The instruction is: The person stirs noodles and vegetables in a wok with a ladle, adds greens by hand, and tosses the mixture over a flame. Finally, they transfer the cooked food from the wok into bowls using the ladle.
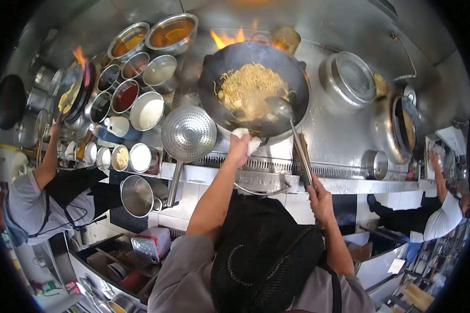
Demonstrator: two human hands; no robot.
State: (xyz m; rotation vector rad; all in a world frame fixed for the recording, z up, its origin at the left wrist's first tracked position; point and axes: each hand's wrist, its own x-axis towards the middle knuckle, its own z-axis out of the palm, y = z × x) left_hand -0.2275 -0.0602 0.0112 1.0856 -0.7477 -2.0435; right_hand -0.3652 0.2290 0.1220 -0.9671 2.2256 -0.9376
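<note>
Steel ladle (pixel 280 108) reaches from right hand (pixel 319 201) grip into wok (pixel 293 70).

Three woks (pixel 293 73); one ladle (pixel 280 107); one strainer (pixel 189 133); three people (pixel 27 204)

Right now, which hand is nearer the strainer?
Left. The left hand, at the wok rim, is beside the strainer; the right hand holds the ladle handle, farther off.

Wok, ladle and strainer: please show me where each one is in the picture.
wok (pixel 295 78), head view, bare dark inner wall at the right.
ladle (pixel 278 107), head view, middle of its bowl.
strainer (pixel 189 133), head view, middle of its perforated bowl.
</note>
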